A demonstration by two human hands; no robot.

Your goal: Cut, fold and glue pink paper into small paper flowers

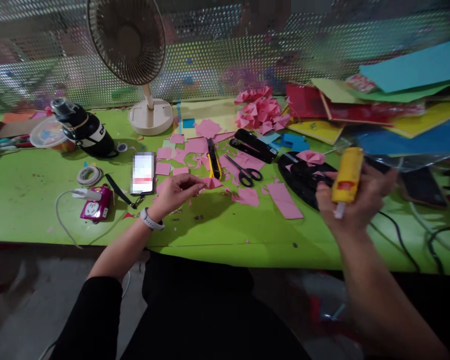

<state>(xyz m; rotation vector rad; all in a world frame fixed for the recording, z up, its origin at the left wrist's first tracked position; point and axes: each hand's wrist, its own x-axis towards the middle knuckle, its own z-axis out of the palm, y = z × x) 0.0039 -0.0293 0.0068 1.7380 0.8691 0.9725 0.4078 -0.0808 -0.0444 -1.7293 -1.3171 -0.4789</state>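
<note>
My left hand (pixel 178 192), with a white band at the wrist, pinches a small folded pink paper piece (pixel 213 183) just above the green table. My right hand (pixel 354 200) is wrapped round a yellow glue gun (pixel 348 175), raised over the table's right side near a black pad (pixel 303 182). A pink paper flower shape (pixel 311 157) lies on that pad. Between my hands are a yellow-black utility knife (pixel 214 162), black scissors (pixel 246 174), a black stapler (pixel 255 145) and pink paper scraps (pixel 246 197). Behind them sits a heap of folded pink pieces (pixel 260 110).
At the left stand a fan (pixel 150 117), a dark bottle (pixel 88 130) and a plastic tub (pixel 47 135). A phone (pixel 143 172), tape roll (pixel 89 176) and pink power socket (pixel 96 204) lie nearer. Coloured paper sheets (pixel 416 70) pile up at the back right, with cables (pixel 397 237) below.
</note>
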